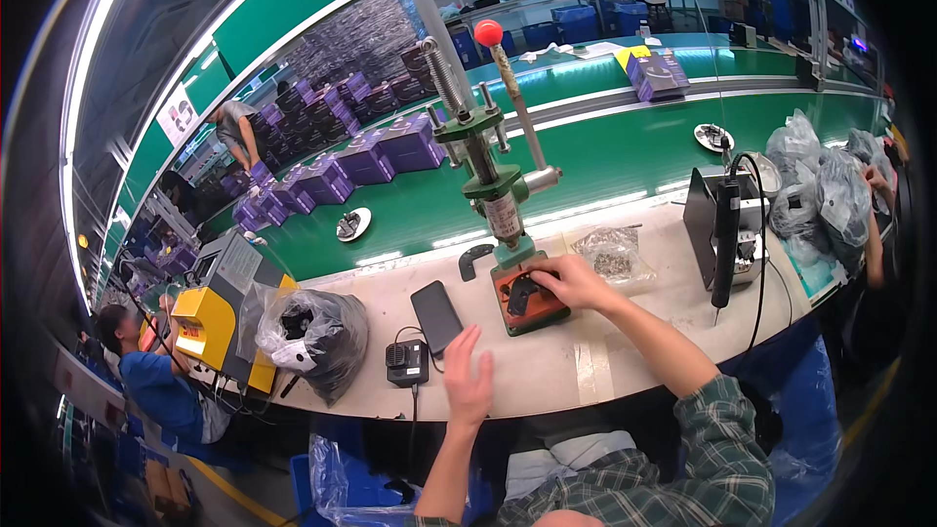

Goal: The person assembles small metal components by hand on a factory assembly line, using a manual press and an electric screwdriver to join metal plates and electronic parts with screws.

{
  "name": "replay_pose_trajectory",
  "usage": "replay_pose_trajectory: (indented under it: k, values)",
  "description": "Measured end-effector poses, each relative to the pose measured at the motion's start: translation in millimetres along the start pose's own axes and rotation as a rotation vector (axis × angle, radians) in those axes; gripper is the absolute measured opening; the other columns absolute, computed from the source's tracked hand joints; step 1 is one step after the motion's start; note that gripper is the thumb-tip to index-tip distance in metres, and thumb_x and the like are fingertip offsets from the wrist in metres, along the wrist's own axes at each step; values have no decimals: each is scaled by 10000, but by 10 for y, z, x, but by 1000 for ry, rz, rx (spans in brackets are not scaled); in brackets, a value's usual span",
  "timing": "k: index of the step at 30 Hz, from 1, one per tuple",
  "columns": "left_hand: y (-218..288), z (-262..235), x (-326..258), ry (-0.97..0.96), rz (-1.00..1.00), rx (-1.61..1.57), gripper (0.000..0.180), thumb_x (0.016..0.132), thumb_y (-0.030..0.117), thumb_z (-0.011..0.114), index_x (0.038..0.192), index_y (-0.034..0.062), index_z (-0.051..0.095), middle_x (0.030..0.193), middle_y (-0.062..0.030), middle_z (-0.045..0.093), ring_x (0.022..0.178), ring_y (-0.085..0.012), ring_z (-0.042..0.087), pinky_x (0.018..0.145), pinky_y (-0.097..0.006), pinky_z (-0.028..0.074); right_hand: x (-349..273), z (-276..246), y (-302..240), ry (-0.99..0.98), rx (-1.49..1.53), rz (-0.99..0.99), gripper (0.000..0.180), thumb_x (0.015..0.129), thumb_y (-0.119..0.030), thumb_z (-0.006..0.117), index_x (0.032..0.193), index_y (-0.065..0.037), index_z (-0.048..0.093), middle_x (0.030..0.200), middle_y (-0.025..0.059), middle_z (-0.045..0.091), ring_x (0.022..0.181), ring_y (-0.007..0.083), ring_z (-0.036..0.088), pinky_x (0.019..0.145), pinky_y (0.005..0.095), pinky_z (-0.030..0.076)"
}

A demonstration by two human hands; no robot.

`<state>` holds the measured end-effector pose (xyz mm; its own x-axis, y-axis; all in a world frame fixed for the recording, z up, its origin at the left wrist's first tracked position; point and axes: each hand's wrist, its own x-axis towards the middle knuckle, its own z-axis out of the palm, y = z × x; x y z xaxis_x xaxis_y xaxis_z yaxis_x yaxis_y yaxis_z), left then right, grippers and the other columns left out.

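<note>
Plaid sleeve point(724, 434): nearest the camera, lower right, on the right arm; forearm runs up and leftward from it.
Black part point(520, 295): on the orange fixture block point(549, 304) at the foot of the press, near mid-surface. Long axis slants from upper right down to lower left, lower end toward the wearer.
Right hand point(573, 283): the nearer one, at the part. Fingers narrow, tips on its upper end from the right, so the part lies left of and slightly below the palm. Pinching or only pressing: cannot tell.
Left hand point(469, 385): empty, fingers spread, palm off to the lower left of the part, well apart from it. Phone is nearest to it.
Press point(505, 215): green, upright, ram column directly behind the fixture; lever up, red knob point(488, 33) on top.
Phone point(436, 316): dark, flat, left of the fixture; small black box point(407, 363) with cable just below it.
Curved black piece point(475, 261): on the surface point(508, 385), left of the press foot.
Clear bag point(615, 256): small metal bits, right of the press.
Big bag point(317, 342): black parts, far left.
Green belt point(420, 220): beyond the surface, purple boxes point(366, 158) along it.
</note>
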<state>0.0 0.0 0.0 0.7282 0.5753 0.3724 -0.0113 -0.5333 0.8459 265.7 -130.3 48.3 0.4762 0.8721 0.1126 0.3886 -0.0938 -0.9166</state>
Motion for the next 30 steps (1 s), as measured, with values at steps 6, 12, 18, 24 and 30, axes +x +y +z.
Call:
replay_pose_trajectory:
  k: [6,12,18,24,30]
  values:
    - [148,397,400,-152,421,503,627,977,208,682,1493,-65,452,1593,-259,405,1492,-430,365,1204,-487,338,132,257,38,447,-695,-327,279,903,-355,751,1063,-135,816,1076,107,753,1077,319,620,983,426,478]
    - [71,452,359,-183,433,524,658,984,284,686,1468,-98,458,1559,-262,441,1458,-412,416,1185,-474,373,20,276,-28,124,-749,-231,471,998,-452,604,1246,-68,716,1455,149,591,1309,333,536,1062,476,430]
    - [117,408,329,-148,380,681,687,915,239,752,1454,-87,477,1553,-242,462,1405,-420,476,1168,-464,399,-88,295,-94,-78,-888,-347,826,1037,-589,452,1532,68,387,1542,297,445,1486,423,367,1185,541,311]
    - [149,387,253,-55,398,467,783,919,253,746,1531,-67,377,1633,-266,313,1455,-417,406,1165,-448,393,-145,309,-50,-30,-905,-370,842,988,-563,568,1558,20,356,1597,272,371,1485,431,352,1173,576,312]
    - [302,-549,36,462,536,555,327,845,45,754,1150,6,641,1132,-166,649,1044,-351,620,909,-445,503,-549,-325,-281,340,-478,-195,136,873,-115,709,938,4,725,883,194,724,738,376,705,729,435,579]
